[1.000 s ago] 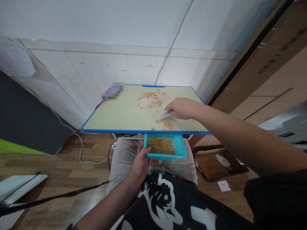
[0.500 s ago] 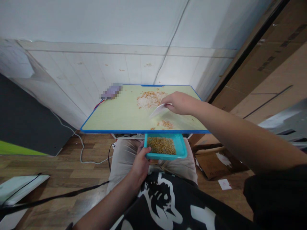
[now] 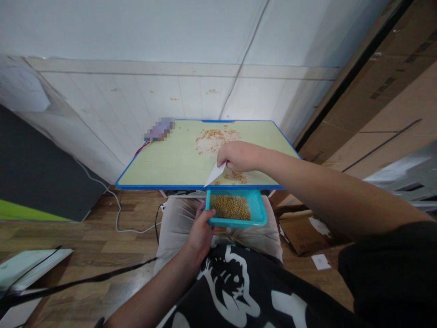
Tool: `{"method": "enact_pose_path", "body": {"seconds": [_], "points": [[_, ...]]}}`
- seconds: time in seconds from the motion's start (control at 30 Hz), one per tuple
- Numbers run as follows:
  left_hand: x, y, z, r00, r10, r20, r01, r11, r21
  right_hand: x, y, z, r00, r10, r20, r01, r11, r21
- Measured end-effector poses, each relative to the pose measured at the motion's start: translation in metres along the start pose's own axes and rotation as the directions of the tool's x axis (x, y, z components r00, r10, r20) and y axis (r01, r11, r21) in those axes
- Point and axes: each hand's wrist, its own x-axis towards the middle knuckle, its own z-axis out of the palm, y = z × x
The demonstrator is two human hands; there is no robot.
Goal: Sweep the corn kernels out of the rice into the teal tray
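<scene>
My left hand (image 3: pixel 202 228) grips the left end of a turquoise plastic tray (image 3: pixel 258 209), its thumb over the rim. Inside lie many small yellowish-green beans (image 3: pixel 232 207). The tray sits over my lap, just below the table's front edge. My right hand (image 3: pixel 235 156) pinches a thin white card (image 3: pixel 215 174), whose lower tip is at the table's front edge, above the tray's left side. Beside the card, partly under my right hand, lies a small patch of orange-yellow kernels (image 3: pixel 237 176). Farther back is a larger pile of white grains and orange kernels (image 3: pixel 211 142).
The pale yellow table (image 3: pixel 153 166) has a blue rim and stands against the white wall. A blurred purple object (image 3: pixel 160 130) lies at its back left corner. Cardboard boxes (image 3: pixel 375 105) rise on the right, and an open carton (image 3: pixel 303 232) stands on the floor.
My right hand has brought the white card toward me and slightly left, from mid-table to the front edge. My left hand and the tray have stayed in place.
</scene>
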Motion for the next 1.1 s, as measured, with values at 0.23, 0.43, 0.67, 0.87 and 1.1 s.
{"method": "enact_pose_path", "body": {"seconds": [0.23,0.43,0.67,0.87,1.1], "points": [[-0.001,0.001,0.003,1.000,-0.010,0.002,0.010,1.000,-0.027,-0.013,0.002,-0.008,0.997,0.071,0.035,-0.072,0.997,0.001],[-0.001,0.000,0.002,1.000,-0.010,0.012,0.010,1.000,-0.021,-0.024,0.009,-0.010,0.993,0.107,0.053,-0.108,0.994,0.019],[-0.002,0.001,0.002,1.000,-0.010,-0.001,0.010,1.000,-0.009,-0.038,0.022,-0.010,0.989,0.129,0.072,-0.132,0.990,0.042],[-0.002,0.001,0.004,1.000,-0.021,-0.016,0.021,0.999,-0.035,-0.049,0.025,-0.013,0.981,0.174,0.089,-0.178,0.983,0.041],[-0.001,0.000,0.003,1.000,-0.020,0.000,0.020,0.999,-0.041,-0.053,0.026,-0.012,0.982,0.175,0.074,-0.180,0.982,0.055]]}}
